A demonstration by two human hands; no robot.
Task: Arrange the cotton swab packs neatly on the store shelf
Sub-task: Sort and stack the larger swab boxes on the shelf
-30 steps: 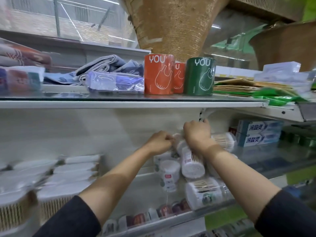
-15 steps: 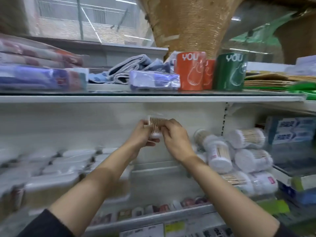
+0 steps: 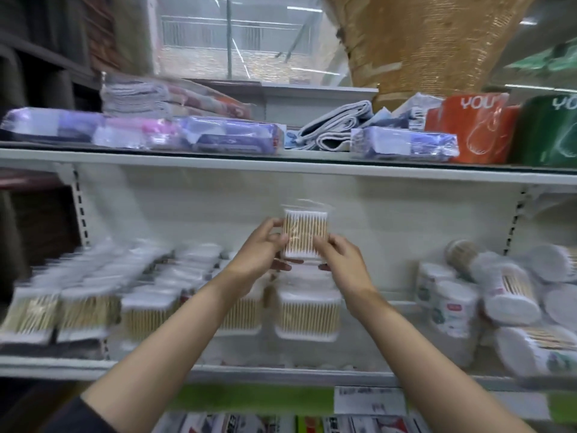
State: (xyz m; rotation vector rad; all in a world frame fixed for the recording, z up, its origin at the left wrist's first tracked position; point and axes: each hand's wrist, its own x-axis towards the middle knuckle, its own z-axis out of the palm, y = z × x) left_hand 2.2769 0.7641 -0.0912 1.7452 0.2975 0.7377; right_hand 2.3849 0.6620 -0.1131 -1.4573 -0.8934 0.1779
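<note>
A flat clear pack of wooden cotton swabs (image 3: 305, 231) is held upright in front of the shelf's white back wall. My left hand (image 3: 260, 257) grips its left edge and my right hand (image 3: 342, 257) grips its lower right edge. Below the hands, rows of similar flat swab packs (image 3: 307, 314) stand along the shelf (image 3: 281, 375) from the left to the middle. Round swab tubs (image 3: 502, 285) lie in a loose pile at the right end of the shelf.
The shelf above (image 3: 281, 165) carries wrapped purple packs (image 3: 231, 137), folded cloths (image 3: 334, 129) and orange (image 3: 471, 128) and green (image 3: 549, 129) packages. Slotted shelf uprights (image 3: 515, 223) stand on both sides. Price labels (image 3: 370, 400) run along the front rail.
Both hands left the pile of round tubs with a flat swab pack and carried it left. The view swung left, bringing the rows of flat packs into sight.
</note>
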